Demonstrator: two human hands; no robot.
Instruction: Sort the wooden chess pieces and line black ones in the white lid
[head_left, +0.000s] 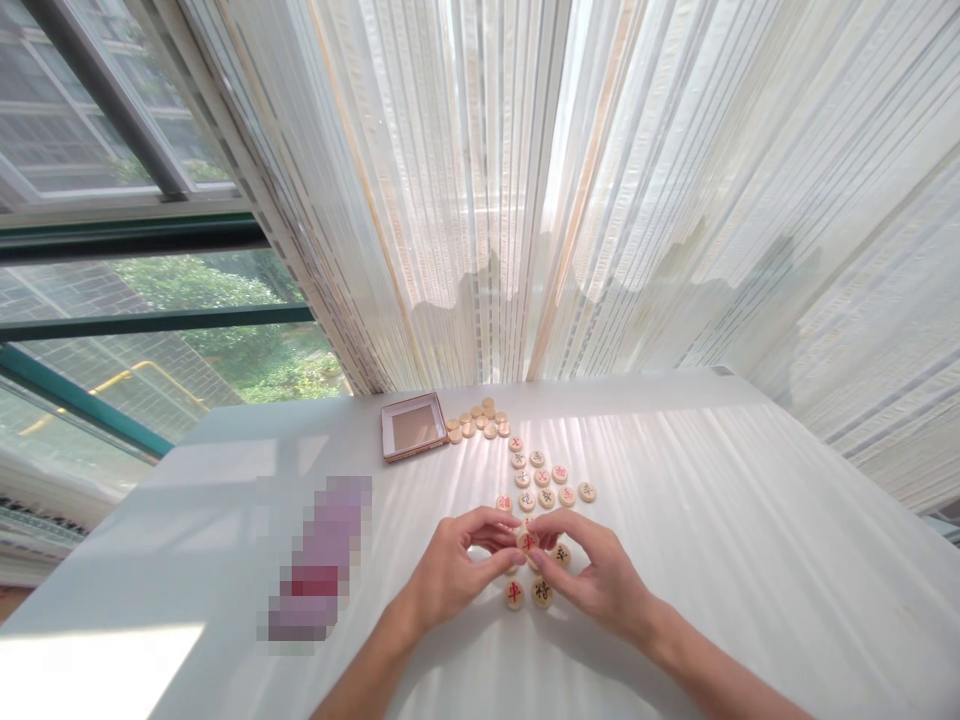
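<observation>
Pale, round, red-marked wooden disc point(528, 541) is grasped by left hand point(452, 562) and right hand point(602, 568) (similar discs point(542, 477) toward white tabletop's point(750, 520) far edge).

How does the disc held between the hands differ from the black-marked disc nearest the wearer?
The held disc bears a red character; the black-marked disc bears a black one. The held disc is gripped by the left hand and right hand; the black-marked disc lies on the table. Both are round and pale.

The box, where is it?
In the head view, the box sits left of centre near the far edge of the table, just left of a disc cluster.
</observation>
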